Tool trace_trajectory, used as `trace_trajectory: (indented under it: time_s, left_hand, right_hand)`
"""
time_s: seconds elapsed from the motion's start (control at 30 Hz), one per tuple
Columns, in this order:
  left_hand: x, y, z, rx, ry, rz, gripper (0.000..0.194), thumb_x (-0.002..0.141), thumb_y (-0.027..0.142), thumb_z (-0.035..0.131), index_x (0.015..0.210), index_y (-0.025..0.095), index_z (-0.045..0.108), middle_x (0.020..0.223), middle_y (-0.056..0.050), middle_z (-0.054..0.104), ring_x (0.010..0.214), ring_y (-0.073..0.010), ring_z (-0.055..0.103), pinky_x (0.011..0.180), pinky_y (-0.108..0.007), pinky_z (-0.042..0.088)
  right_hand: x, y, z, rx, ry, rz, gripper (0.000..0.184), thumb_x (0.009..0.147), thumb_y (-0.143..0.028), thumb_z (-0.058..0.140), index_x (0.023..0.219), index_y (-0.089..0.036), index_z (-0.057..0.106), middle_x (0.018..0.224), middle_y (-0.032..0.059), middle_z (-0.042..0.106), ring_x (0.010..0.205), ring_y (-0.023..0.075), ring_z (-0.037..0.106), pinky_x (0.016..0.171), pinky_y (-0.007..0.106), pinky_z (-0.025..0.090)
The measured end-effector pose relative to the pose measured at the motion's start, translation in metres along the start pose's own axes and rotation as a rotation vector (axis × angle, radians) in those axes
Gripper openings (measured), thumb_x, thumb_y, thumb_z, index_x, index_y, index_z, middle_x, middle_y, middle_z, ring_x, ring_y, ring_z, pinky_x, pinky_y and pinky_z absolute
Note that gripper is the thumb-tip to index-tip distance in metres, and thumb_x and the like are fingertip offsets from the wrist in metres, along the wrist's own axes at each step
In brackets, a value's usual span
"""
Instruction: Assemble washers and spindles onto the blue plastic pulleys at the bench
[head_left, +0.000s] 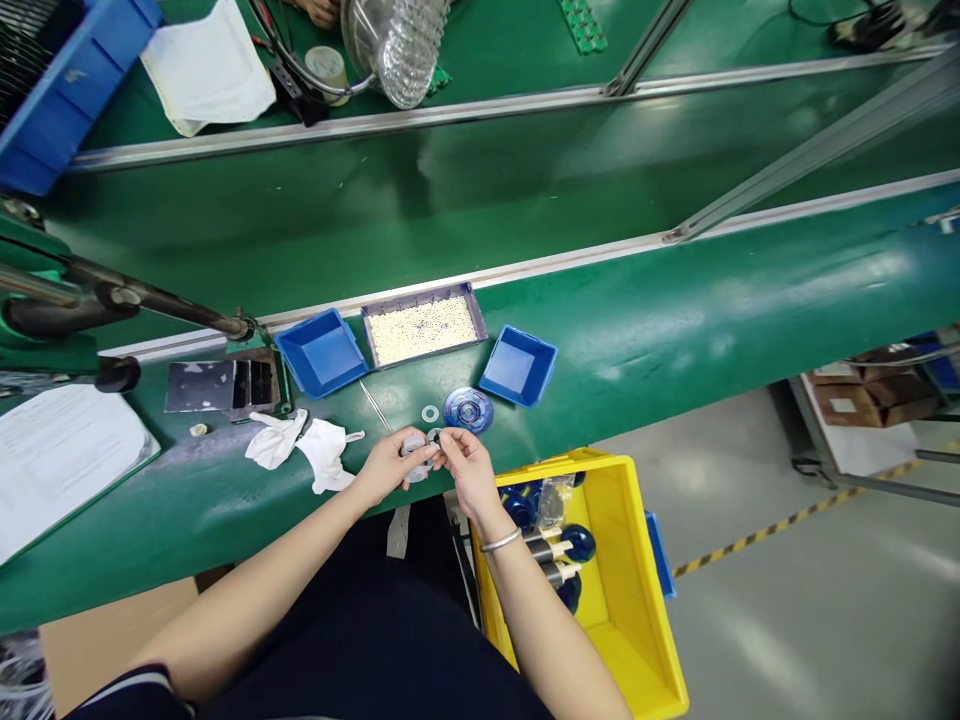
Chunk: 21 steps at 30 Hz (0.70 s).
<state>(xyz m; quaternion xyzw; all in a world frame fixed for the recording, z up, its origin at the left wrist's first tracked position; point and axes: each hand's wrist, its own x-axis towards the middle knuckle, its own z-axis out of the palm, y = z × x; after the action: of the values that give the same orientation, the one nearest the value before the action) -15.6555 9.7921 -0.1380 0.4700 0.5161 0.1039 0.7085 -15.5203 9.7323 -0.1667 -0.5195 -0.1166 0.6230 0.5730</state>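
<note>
My left hand [391,466] is closed around a small, pale, translucent round part [414,444]. Close against it, my right hand [466,470] pinches with thumb and forefinger at a ring-like piece, too small to make out fully; the fingertips of both hands nearly meet over the bench's front edge. A flat white ring [430,413] lies just beyond the fingers. To its right is a blue translucent disc [468,410] with a ringed centre. Tweezers [375,406] rest on the green bench, left of the ring.
Two blue bins [322,352] [519,366] flank a shallow tray [480,322] of cream-coloured material. White gloves [324,452] lie left, near a press [45,320] and papers [60,460]. A yellow crate [637,590] holding blue parts stands below right. Another person's hand [321,10] shows at the top.
</note>
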Motion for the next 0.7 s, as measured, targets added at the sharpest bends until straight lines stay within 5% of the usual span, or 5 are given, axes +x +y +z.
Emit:
trace_trajectory:
  time_s: [0.47,0.7]
  left_hand:
    - [-0.0015,0.0007,0.001,0.087,0.012,0.006,0.039,0.078,0.055,0.065,0.084,0.018,0.057,0.061,0.001,0.06,0.041,-0.0081,0.048,0.033,-0.017,0.038]
    - [0.0006,-0.004,-0.0003,0.099,-0.032,0.023,0.039,0.082,0.057,0.058,0.094,0.02,0.058,0.076,-0.002,0.063,0.061,-0.0166,0.066,0.033,-0.018,0.041]
  right_hand:
    - [-0.0047,-0.0011,-0.0018,-0.129,-0.035,-0.056,0.023,0.083,-0.04,0.067,0.095,-0.021,0.063,0.07,-0.0032,0.06,0.059,0.0103,0.055,0.06,0.025,0.049]
    - [-0.004,-0.004,-0.0083,-0.218,-0.066,-0.052,0.027,0.083,-0.04,0.065,0.101,-0.021,0.067,0.077,0.0,0.064,0.064,0.0118,0.056,0.062,0.026,0.05]
